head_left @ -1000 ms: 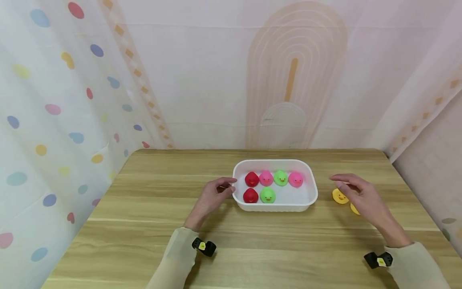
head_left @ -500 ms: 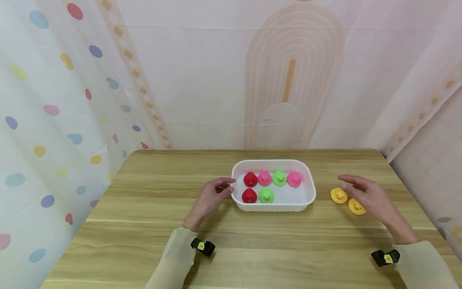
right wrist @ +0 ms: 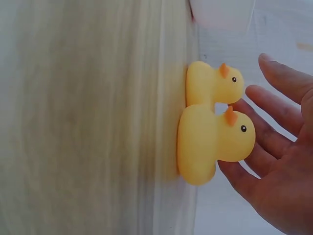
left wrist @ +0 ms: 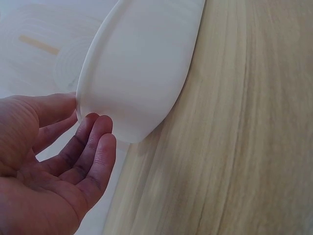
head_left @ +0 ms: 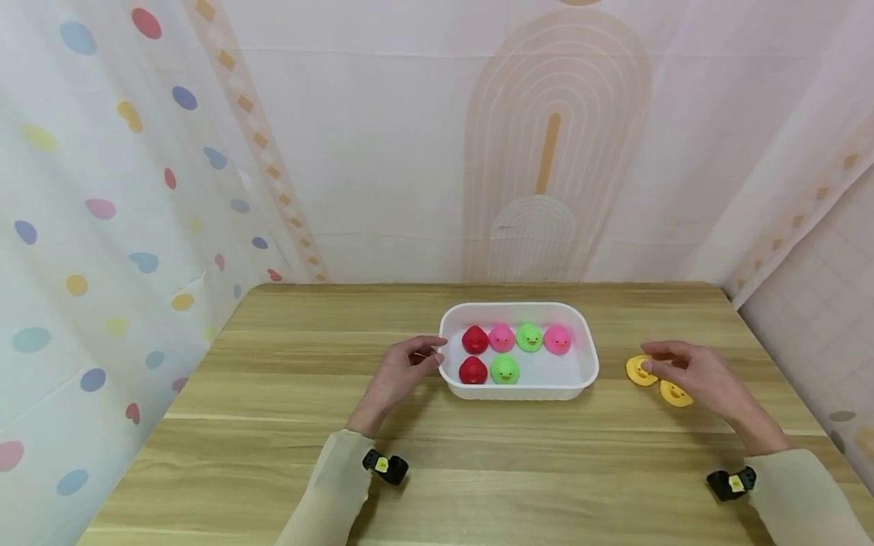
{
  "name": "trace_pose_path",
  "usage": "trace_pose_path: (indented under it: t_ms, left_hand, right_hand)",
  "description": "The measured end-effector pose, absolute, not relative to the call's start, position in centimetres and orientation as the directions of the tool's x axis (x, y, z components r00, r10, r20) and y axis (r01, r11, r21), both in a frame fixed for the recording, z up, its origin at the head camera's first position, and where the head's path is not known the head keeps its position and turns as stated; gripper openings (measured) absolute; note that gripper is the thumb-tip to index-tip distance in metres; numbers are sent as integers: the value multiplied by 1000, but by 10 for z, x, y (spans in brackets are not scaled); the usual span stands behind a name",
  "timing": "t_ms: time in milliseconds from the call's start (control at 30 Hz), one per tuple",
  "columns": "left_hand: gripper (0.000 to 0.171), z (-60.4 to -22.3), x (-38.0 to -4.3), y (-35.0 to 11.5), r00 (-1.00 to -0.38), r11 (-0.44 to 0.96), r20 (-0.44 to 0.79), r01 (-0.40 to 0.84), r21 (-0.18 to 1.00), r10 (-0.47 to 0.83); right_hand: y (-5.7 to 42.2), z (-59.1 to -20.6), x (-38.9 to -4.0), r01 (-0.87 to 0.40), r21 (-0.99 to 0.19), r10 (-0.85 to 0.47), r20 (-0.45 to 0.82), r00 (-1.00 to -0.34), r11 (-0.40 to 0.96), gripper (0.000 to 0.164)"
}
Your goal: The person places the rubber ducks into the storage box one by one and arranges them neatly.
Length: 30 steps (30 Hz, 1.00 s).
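Note:
A white plastic box on the table holds toy ducks: two red, two pink and two green. My left hand holds the box's left end, thumb and fingers curled at the rim. In the left wrist view, the thumb of that hand meets the rim and several fingertips lie along the outer wall. Two yellow rubber ducks stand close together right of the box: the farther duck and the nearer duck. Beside their heads, my right hand is spread with relaxed fingers and holds nothing.
The wooden table reaches back to a patterned curtain. A spotted curtain hangs along the left side. Each sleeve cuff carries a small black camera, such as the right one.
My right hand has moved slightly right and then lower, its thumb now overlapping the farther yellow duck in the head view. The left hand stays at the box, and the ducks keep their places.

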<state>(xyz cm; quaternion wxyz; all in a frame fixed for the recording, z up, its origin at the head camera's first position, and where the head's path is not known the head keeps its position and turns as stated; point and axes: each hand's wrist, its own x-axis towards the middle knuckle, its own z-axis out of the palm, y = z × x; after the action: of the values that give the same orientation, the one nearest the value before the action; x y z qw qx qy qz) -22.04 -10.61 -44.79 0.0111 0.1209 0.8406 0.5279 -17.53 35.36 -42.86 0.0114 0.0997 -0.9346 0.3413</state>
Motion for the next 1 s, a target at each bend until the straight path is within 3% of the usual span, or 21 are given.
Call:
trace_pose_path:
  t_ms: [733, 1000]
  left_hand:
    - [26, -448, -219, -105, -973, 393, 104, 180, 902, 207]
    - [26, -449, -220, -106, -971, 401, 111, 190, 896, 212]
  right_hand:
    - [352, -431, -177, -164, -618, -181, 37, -983, 769, 38]
    - [348, -421, -174, -183, -628, -171, 80, -982, 756, 38]
